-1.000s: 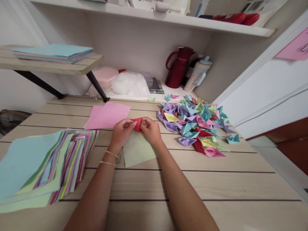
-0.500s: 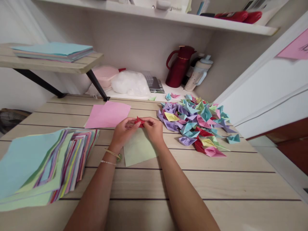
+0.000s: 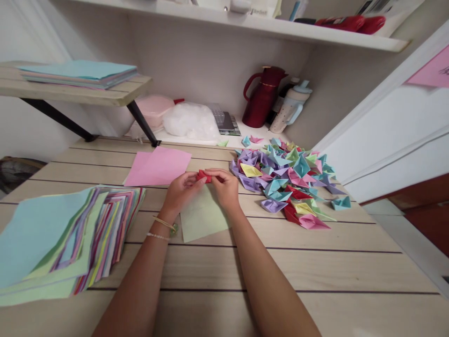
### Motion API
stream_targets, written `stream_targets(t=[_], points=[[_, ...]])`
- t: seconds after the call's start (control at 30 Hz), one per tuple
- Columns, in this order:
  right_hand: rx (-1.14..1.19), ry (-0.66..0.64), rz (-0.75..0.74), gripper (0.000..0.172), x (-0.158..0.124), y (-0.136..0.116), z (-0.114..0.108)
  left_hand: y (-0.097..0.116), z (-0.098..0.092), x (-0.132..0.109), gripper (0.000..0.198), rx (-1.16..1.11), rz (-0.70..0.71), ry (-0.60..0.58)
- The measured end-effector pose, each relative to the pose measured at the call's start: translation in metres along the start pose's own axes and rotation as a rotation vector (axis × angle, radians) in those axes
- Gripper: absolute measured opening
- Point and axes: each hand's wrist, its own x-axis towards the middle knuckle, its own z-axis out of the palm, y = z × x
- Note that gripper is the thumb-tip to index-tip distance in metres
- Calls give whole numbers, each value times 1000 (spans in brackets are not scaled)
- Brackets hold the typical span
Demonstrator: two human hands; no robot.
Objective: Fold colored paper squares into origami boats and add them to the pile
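Observation:
A small folded piece of red paper (image 3: pixel 204 176) is pinched between both hands at the middle of the table. My left hand (image 3: pixel 183 191) closes on its left side, thumb and fingers together, with two bracelets on that wrist. My right hand (image 3: pixel 224 187) grips its right side the same way. Fingers cover part of the red paper, so its full shape is hidden. Beneath the hands lies a pale green sheet (image 3: pixel 203 219) on the table. Just beyond my left hand are pink sheets (image 3: pixel 157 166).
To the right spreads a heap of coloured paper boats (image 3: pixel 280 180). At the left lies a fanned stack of coloured paper (image 3: pixel 45 234); a small raised shelf (image 3: pixel 135 89) holds more sheets. Behind stand a dark red jug (image 3: pixel 263 96), a bottle (image 3: pixel 289 107) and a white plastic bag (image 3: pixel 190 121).
The red paper has turned between my fingers; its pointed tip no longer sticks up, and a flatter, blockier side shows. Both hands stay nearly in the same place.

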Motion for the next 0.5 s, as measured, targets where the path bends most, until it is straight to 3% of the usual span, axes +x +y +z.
stream_targets(t=[0.1, 0.2, 0.37, 0.5], points=[[-24, -2, -5, 21, -1, -3, 1, 0, 0, 0, 38, 1, 2, -27], [20, 24, 83, 18, -1, -4, 3, 0, 0, 1, 35, -35, 6, -26], [178, 32, 240, 39, 0, -2, 6, 0, -1, 2, 34, -45, 8, -1], [217, 5, 279, 43, 0, -1, 6, -1, -2, 2, 35, -63, -6, 0]])
